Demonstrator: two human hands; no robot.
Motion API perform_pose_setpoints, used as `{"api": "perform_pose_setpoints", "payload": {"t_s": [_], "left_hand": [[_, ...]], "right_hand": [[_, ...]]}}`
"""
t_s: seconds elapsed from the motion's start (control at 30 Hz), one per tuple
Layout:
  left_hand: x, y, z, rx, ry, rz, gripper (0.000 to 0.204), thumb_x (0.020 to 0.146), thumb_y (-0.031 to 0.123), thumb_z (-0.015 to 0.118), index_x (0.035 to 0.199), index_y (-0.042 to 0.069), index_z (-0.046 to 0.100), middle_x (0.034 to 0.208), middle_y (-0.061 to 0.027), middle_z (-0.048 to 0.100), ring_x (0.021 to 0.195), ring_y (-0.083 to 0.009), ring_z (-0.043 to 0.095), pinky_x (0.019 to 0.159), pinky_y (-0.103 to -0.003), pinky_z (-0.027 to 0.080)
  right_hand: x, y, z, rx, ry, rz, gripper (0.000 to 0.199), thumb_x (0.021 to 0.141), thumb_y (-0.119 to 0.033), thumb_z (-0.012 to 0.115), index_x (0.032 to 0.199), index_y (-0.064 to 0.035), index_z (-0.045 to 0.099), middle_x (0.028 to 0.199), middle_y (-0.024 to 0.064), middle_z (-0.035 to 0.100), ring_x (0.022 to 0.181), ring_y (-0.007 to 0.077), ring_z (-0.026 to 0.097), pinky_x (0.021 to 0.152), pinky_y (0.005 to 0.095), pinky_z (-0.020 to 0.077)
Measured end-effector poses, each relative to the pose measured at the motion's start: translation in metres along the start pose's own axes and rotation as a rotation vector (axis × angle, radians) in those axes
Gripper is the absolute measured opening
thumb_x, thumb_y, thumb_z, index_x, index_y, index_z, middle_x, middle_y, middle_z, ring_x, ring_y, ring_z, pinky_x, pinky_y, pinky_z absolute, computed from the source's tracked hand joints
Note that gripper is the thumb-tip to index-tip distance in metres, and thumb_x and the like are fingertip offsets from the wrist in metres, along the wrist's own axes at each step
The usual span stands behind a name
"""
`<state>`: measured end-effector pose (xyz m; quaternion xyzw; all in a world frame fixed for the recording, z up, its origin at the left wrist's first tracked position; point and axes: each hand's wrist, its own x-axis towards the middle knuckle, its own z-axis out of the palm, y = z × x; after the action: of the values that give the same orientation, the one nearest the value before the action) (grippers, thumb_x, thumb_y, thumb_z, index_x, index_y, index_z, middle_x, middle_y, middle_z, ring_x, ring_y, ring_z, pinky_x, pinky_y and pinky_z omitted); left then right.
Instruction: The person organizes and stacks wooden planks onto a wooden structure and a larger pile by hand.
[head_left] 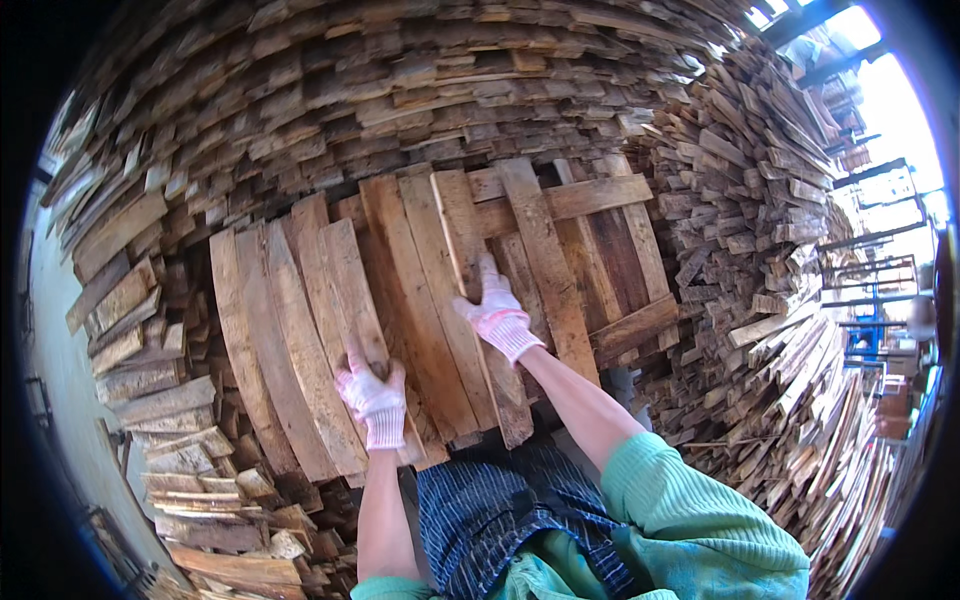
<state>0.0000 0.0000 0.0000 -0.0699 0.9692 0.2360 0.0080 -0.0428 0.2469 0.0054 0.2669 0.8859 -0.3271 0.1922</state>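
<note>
Rough wooden planks lie side by side in front of me, over a few crosswise ones. My left hand (372,398), in a pale, stained knit glove, grips the lower part of one plank (340,265), with the thumb along its right edge. Farther right, my right hand (497,312), gloved the same way, holds a second plank (458,215) that is tilted up on its edge. The thumb is at that plank's left side; some fingers are hidden. Between the hands lie more flat planks (415,290).
A high stack of cut boards (380,90) walls the far side. Loose piles of wood stand on the left (180,400) and right (740,220). Two crosswise boards (600,197) lie at the right of the planks. A pale floor (70,360) shows at far left.
</note>
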Motion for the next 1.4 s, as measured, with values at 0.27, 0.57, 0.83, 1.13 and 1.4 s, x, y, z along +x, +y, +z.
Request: {"api": "perform_pose_setpoints", "payload": {"t_s": [0.27, 0.57, 0.83, 1.13, 1.4], "left_hand": [[-0.050, 0.149, 0.006, -0.663, -0.036, 0.057, 0.075, 0.079, 0.011, 0.078, 0.149, 0.013, 0.050, 0.119, -0.0138, 0.044, 0.080, -0.0176, 0.054, 0.073, -0.034, 0.055], [-0.044, 0.217, 0.092, -0.315, 0.167, 0.180, 0.079, 0.080, 0.022, 0.081, 0.150, 0.010, 0.046, 0.119, -0.0217, 0.050, 0.090, -0.0317, 0.056, 0.081, -0.045, 0.050], [-0.042, 0.215, 0.129, 0.411, -0.090, 0.299, 0.099, 0.072, 0.047, 0.086, 0.148, 0.008, 0.036, 0.150, -0.0283, 0.036, 0.136, -0.0490, 0.036, 0.106, -0.066, 0.032], [-0.032, 0.202, 0.105, 0.267, -0.212, 0.324, 0.083, 0.081, 0.045, 0.077, 0.146, 0.010, 0.039, 0.154, -0.0226, 0.035, 0.142, -0.0493, 0.032, 0.110, -0.071, 0.027], [-0.063, 0.094, -0.004, -0.264, -0.066, 0.123, 0.042, 0.088, 0.019, 0.070, 0.129, 0.009, 0.063, 0.125, -0.0205, 0.065, 0.115, -0.0414, 0.062, 0.099, -0.047, 0.051]], "right_hand": [[-0.018, 0.053, -0.148, -0.008, 0.193, 0.112, 0.100, 0.090, -0.024, 0.075, 0.164, -0.0132, 0.009, 0.155, 0.0351, 0.031, 0.140, 0.0455, 0.043, 0.118, 0.0459, 0.0386], [0.027, 0.100, -0.101, -0.220, -0.037, 0.071, 0.099, 0.095, -0.045, 0.066, 0.164, -0.0232, -0.001, 0.141, 0.0278, 0.041, 0.126, 0.0424, 0.055, 0.099, 0.0507, 0.0517], [0.026, 0.133, -0.157, -0.167, -0.005, 0.017, 0.104, 0.088, -0.046, 0.070, 0.165, -0.0222, 0.004, 0.141, 0.0337, 0.041, 0.114, 0.0476, 0.063, 0.099, 0.0484, 0.0530], [0.060, 0.178, -0.206, -0.334, 0.082, 0.050, 0.103, 0.088, -0.034, 0.073, 0.164, -0.0209, 0.006, 0.133, 0.0310, 0.048, 0.113, 0.0455, 0.062, 0.096, 0.0480, 0.0536], [0.030, 0.114, -0.179, -0.339, 0.227, -0.057, 0.103, 0.084, -0.027, 0.072, 0.165, -0.0224, 0.009, 0.143, 0.0370, 0.042, 0.122, 0.0515, 0.055, 0.102, 0.0516, 0.0482]]}}
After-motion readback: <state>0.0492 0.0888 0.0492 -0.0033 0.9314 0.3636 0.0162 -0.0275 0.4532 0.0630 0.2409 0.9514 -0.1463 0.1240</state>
